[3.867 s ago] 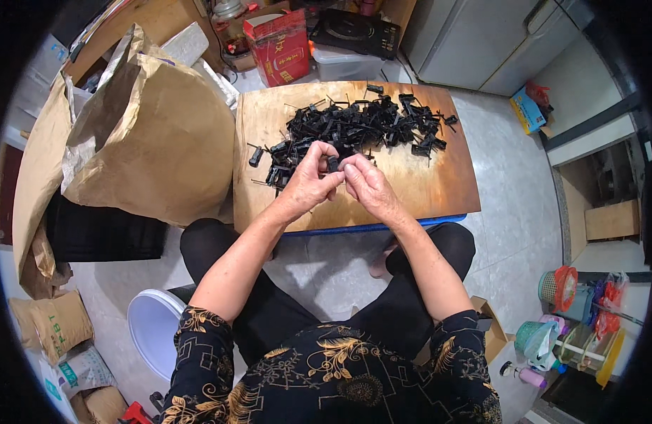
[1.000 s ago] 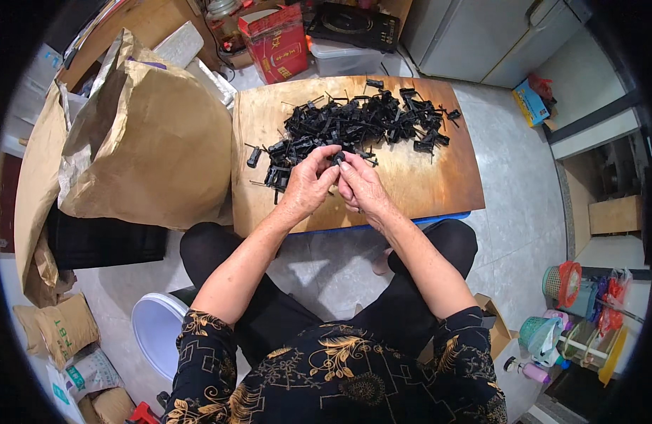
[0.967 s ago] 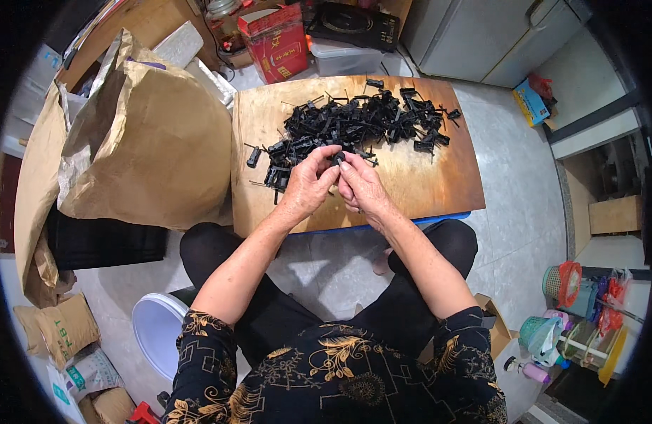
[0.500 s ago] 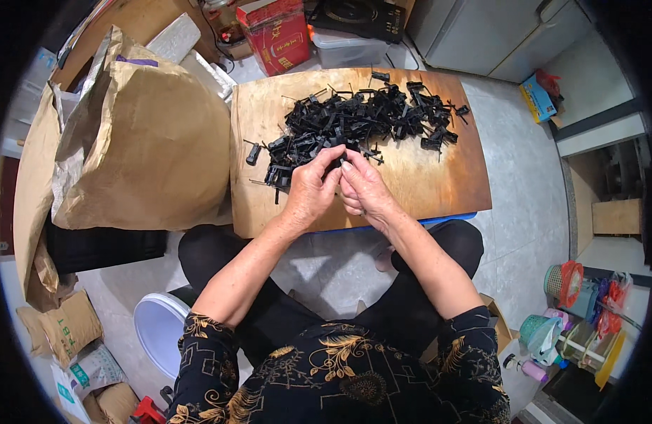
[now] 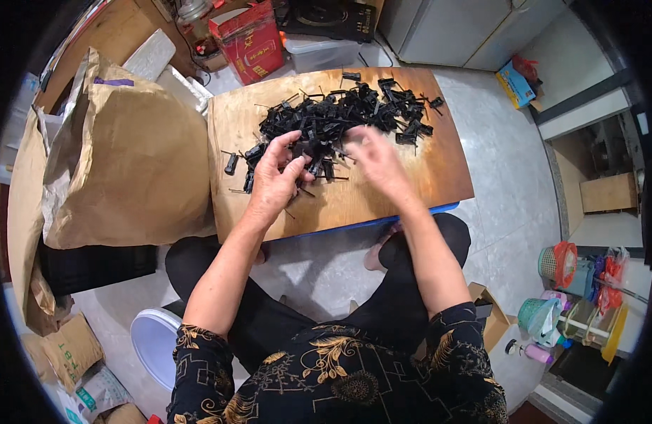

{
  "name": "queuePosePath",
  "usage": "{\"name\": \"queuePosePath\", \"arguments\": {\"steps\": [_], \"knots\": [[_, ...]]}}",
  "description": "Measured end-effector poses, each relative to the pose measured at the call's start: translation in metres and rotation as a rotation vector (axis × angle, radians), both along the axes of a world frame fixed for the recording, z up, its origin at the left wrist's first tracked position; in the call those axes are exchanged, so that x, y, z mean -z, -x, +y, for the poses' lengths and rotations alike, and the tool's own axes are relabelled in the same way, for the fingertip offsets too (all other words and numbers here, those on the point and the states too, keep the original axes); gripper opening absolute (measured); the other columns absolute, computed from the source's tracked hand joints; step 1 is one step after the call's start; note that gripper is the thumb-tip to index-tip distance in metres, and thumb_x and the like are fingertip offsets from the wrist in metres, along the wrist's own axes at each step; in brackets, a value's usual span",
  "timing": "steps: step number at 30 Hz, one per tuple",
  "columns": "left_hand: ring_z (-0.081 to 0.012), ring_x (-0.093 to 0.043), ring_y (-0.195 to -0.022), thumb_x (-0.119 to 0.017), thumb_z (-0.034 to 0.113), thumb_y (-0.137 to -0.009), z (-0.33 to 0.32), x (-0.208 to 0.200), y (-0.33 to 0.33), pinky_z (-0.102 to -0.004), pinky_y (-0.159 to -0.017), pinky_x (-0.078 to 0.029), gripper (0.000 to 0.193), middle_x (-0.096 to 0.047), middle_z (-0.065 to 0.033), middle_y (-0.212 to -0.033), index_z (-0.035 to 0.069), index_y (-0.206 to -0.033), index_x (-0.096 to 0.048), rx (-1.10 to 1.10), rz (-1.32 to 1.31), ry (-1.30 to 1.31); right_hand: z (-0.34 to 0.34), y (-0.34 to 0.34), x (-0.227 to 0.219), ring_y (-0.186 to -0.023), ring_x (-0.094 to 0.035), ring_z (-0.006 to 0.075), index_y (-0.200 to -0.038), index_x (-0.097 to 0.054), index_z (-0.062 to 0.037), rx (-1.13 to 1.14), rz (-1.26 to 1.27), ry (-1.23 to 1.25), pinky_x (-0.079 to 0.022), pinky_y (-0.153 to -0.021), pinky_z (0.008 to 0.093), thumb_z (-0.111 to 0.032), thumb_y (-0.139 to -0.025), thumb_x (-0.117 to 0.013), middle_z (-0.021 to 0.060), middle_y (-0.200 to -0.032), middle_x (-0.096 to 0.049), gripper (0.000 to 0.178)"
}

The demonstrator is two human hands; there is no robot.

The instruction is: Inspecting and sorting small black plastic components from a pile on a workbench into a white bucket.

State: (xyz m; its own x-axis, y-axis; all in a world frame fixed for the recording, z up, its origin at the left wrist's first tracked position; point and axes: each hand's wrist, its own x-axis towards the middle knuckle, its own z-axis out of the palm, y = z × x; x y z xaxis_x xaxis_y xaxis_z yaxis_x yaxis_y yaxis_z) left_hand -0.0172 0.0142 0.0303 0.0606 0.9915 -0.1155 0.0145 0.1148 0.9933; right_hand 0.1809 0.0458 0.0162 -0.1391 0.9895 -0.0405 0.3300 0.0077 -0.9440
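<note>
A heap of small black plastic parts (image 5: 333,116) with thin pins or stems lies across the wooden board (image 5: 382,191). At the heap's near left edge is my left hand (image 5: 269,187), its index finger and thumb spread apart. Black parts show between and behind these fingers, and I make out none gripped. My right hand (image 5: 377,162) hovers over the heap's near side, to the right of the left hand. Motion smears its fingers, so whether it holds a part does not show. One loose black part (image 5: 231,164) sits apart at the left of the board.
A large brown paper sack (image 5: 139,155) stands against the board's left side. Behind the board are a red box (image 5: 247,44), a clear plastic tub (image 5: 319,53) and a black cooktop (image 5: 329,18). A white bucket (image 5: 155,346) stands on the floor at lower left.
My hands were together at the near edge of the heap, fingertips meeting around a small black part. They have since parted, the left opening and the right moving away to the right. The view has shifted.
</note>
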Motion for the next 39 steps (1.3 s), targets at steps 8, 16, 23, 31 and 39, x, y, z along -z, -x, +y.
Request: {"name": "queuePosePath", "arguments": {"steps": [8, 16, 23, 31, 39], "knots": [[-0.0103, -0.059, -0.062, -0.052, 0.007, -0.088, -0.009, -0.017, 0.012, -0.0169, -0.042, -0.037, 0.045, -0.059, -0.0083, -0.083, 0.004, -0.128, -0.031, 0.061, -0.270, 0.047, 0.035, -0.106, 0.113, -0.093, -0.058, 0.0393, -0.107, -0.050, -0.0028, 0.676, -0.656, -0.116, -0.045, -0.081, 0.0435, -0.025, -0.074, -0.061, 0.0224, -0.097, -0.060, 0.041], [-0.0071, -0.048, -0.051, -0.052, 0.016, -0.089, -0.122, -0.072, 0.130, -0.0170, -0.041, -0.034, 0.031, -0.056, -0.0031, -0.073, 0.005, -0.116, -0.043, -0.327, -0.088, -0.079, 0.048, -0.159, 0.155, -0.059, -0.055, 0.0266, -0.071, -0.047, -0.0031, 0.455, -0.591, -0.326, -0.040, -0.055, 0.0410, -0.016, -0.078, -0.051, 0.0140, -0.064, -0.057, 0.016], [-0.0101, -0.047, -0.057, -0.047, 0.011, -0.089, -0.312, -0.047, 0.251, -0.0251, -0.048, -0.038, 0.017, -0.054, -0.0054, -0.074, 0.002, -0.102, -0.050, -0.771, 0.834, -0.055, 0.055, -0.135, 0.148, -0.052, -0.053, 0.0154, -0.084, -0.058, -0.0049, 0.592, -0.142, -0.097, -0.039, -0.044, 0.0311, -0.020, -0.083, -0.058, 0.0061, -0.063, -0.055, 0.016], [-0.0367, -0.058, -0.090, -0.057, 0.020, -0.082, -0.406, 0.011, 0.278, -0.0432, -0.073, -0.045, 0.029, -0.060, -0.0193, -0.097, 0.009, -0.108, -0.052, -0.494, 1.322, 0.486, -0.007, -0.049, 0.022, -0.043, -0.041, 0.0035, -0.102, -0.055, -0.0114, 0.093, 0.577, 0.286, -0.029, -0.035, 0.0184, -0.020, -0.082, -0.064, -0.0029, -0.065, -0.050, 0.023], [-0.0199, -0.058, -0.076, -0.065, 0.004, -0.073, -0.187, -0.069, 0.138, -0.0298, -0.068, -0.048, 0.045, -0.054, -0.0132, -0.102, 0.002, -0.116, -0.050, -0.408, 0.908, -0.451, -0.050, -0.008, -0.003, -0.042, -0.046, 0.0037, -0.085, -0.056, -0.0123, -0.087, 0.727, 0.489, -0.034, -0.036, 0.0161, -0.022, -0.085, -0.063, -0.0007, -0.068, -0.060, 0.011]]}}
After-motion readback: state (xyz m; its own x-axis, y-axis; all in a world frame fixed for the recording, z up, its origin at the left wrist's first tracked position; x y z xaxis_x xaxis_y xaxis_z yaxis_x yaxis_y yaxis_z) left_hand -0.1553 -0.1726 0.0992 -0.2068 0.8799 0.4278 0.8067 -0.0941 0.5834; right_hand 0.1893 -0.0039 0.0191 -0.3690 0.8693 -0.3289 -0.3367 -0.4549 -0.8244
